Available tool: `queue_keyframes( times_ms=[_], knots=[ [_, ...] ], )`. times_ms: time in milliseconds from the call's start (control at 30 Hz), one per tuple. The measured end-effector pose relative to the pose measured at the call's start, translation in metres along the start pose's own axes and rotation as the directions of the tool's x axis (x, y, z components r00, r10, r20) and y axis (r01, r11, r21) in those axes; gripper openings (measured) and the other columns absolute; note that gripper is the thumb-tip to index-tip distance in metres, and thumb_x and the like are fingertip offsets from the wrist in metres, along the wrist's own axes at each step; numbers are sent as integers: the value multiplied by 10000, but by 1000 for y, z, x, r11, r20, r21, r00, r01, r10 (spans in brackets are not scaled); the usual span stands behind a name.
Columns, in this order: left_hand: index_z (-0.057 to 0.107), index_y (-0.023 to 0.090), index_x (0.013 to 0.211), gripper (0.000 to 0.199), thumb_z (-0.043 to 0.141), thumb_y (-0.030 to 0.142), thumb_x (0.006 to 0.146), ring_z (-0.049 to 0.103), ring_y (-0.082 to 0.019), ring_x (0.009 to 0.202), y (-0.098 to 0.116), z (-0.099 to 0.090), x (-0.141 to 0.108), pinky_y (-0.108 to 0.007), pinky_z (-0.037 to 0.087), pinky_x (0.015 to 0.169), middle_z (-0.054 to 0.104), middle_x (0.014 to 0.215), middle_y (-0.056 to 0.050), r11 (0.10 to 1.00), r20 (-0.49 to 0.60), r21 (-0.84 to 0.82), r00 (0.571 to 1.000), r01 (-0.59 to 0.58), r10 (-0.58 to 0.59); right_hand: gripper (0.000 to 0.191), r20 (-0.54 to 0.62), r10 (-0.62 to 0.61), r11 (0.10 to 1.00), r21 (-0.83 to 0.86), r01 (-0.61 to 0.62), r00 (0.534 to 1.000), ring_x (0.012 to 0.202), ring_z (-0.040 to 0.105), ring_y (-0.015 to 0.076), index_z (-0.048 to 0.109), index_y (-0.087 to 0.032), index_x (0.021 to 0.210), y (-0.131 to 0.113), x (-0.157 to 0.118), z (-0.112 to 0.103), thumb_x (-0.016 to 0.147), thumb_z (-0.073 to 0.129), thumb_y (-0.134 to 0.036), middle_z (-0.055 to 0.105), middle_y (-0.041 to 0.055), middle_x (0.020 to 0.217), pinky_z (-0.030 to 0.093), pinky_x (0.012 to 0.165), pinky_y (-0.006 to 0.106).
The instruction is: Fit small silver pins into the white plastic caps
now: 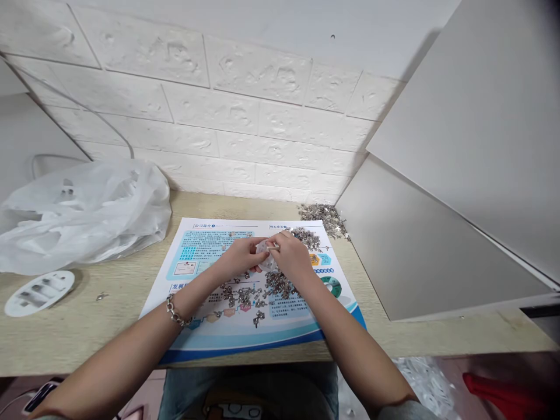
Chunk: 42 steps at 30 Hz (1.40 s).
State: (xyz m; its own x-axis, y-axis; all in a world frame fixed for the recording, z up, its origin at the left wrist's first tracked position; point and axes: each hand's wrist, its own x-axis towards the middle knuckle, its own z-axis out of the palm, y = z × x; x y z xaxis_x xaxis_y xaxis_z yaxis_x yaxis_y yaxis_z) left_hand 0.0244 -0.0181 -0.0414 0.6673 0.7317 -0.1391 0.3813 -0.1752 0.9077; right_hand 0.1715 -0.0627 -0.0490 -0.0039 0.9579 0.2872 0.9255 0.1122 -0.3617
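My left hand (241, 255) is closed round the edge of a whitish, see-through plastic piece (265, 262), held just above a printed sheet. My right hand (289, 254) meets it from the other side, fingers pinched together at the piece. A short pale stick-like bit (273, 248) shows by the right fingertips; what they grip is not clear. Under and in front of both hands lie many small shiny metal parts (280, 284), loose on the printed sheet (192, 340). More metal pieces (306, 238) are heaped just beyond my right hand.
A pile of small metal pieces (324, 219) lies by the wall. At left are a white plastic bag (87, 213), a white oval plastic plate with metal inserts (40, 293) and one loose metal part (101, 296). Grey panels (437, 251) stand at right. Below the table is a clear bag of white parts (426, 382).
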Motion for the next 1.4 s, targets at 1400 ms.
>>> queue_keyframes(
  times_ms=[1400],
  knots=[
    [574,139,1121,414,437,284,759,424,-93,473,6,-13,-1,-207,312,475,513,524,10,909,-148,409,978,-77,149,165,73,250,860,441,-256,966,600,515,119,612,-154,671,45,10,-42,676,526,-294,598,12,654,360,537,231]
  ],
)
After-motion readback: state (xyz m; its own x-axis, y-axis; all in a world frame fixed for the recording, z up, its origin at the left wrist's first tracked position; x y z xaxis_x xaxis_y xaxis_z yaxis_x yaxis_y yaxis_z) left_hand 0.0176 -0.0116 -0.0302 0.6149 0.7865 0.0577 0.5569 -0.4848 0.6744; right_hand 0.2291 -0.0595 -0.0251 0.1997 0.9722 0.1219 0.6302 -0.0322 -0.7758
